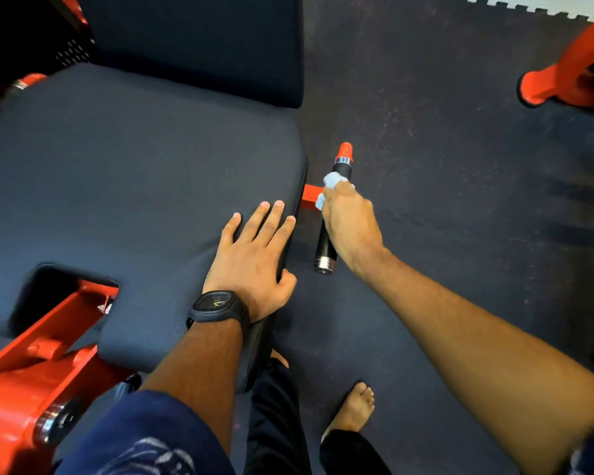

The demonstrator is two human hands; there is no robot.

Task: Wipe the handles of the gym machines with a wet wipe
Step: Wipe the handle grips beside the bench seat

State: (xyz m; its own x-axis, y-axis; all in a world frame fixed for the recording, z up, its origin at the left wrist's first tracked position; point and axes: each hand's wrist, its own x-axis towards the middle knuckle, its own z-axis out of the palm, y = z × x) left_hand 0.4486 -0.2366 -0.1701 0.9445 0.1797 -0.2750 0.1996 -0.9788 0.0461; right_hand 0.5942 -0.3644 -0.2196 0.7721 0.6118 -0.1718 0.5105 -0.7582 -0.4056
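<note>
Right hand (pixel 348 221): curled around the black handle (pixel 325 246), gripping it through a pale wet wipe (pixel 330 181).
Left hand (pixel 254 258): flat, fingers straight, resting on the dark seat pad (pixel 117 173) edge.
Handle: beside the seat, above the dark floor mat (pixel 460 166).

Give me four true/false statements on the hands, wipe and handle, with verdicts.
1. The right hand holds the wipe against the handle. True.
2. The left hand grips the handle. False: it rests flat on the seat, fingers straight.
3. The watch is on the right wrist. False: it is on the left wrist.
4. A bare foot stands on the floor. True.
</note>
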